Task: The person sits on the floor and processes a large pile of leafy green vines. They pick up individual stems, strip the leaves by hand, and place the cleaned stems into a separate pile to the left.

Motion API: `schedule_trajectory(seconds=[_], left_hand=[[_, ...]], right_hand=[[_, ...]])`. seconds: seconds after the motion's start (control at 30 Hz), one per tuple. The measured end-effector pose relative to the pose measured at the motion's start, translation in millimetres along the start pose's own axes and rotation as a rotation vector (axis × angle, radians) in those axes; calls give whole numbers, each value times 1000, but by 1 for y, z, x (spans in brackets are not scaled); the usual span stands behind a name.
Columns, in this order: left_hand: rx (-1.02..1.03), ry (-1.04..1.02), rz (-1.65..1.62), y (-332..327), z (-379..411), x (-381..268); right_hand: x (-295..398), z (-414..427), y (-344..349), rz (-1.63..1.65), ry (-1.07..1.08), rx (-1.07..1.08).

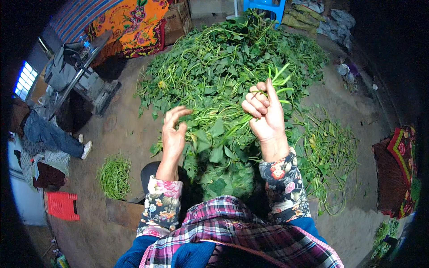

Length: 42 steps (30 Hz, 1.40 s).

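My right hand (266,114) is closed around a small bunch of green leaf stems (281,78). Their cut ends stick out past the thumb, and the leafy ends hang down to the left of the wrist. With fingers bent and apart from the thumb, my left hand (174,137) holds nothing that I can see; its fingertips are slightly blurred. Before me a large heap of leafy green vines (221,63), resembling sweet potato vines, spreads over the floor. More green leaves (228,182) lie close to my lap, below and between the hands.
A pile of stripped stems (115,177) lies left, and loose vines (330,150) lie right. A red plastic stool (62,206) and a person's leg (55,134) are at left. At the back stand a blue plastic stool (264,6) and an orange floral cloth (130,26).
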<state>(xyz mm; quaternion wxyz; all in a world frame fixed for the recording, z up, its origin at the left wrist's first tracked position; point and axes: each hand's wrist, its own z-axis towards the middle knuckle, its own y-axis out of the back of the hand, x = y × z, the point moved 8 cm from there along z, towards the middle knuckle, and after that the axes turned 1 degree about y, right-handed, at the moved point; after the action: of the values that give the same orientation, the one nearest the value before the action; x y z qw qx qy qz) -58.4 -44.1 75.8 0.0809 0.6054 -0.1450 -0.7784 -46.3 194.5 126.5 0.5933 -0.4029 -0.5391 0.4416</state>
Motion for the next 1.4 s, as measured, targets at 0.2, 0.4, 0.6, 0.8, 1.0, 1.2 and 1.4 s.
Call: schedule_trajectory(seconds=[0.2,0.4,0.6,0.8,1.0,1.2,1.4], left_hand=[[682,-28,-276,-68,-21,-50],[624,-23,-220,-71,-37,-33],[422,-69,-54,-62,-27,-27],[89,-26,-40,-51,-20,-19],[-143,484,-737,-48,-27,54],[-159,-64,288,-10,-35,6],[142,-145,65,-61,-51,-44]], right_hand=[[-23,-5,-6,39,-121,44],[-4,-3,2,19,-39,-9],[6,-7,-1,-42,21,10],[-3,-6,-3,-109,35,-17],[-10,-8,2,-184,75,-122],[17,-8,8,-205,187,-100],[-4,-8,5,-230,155,-143]])
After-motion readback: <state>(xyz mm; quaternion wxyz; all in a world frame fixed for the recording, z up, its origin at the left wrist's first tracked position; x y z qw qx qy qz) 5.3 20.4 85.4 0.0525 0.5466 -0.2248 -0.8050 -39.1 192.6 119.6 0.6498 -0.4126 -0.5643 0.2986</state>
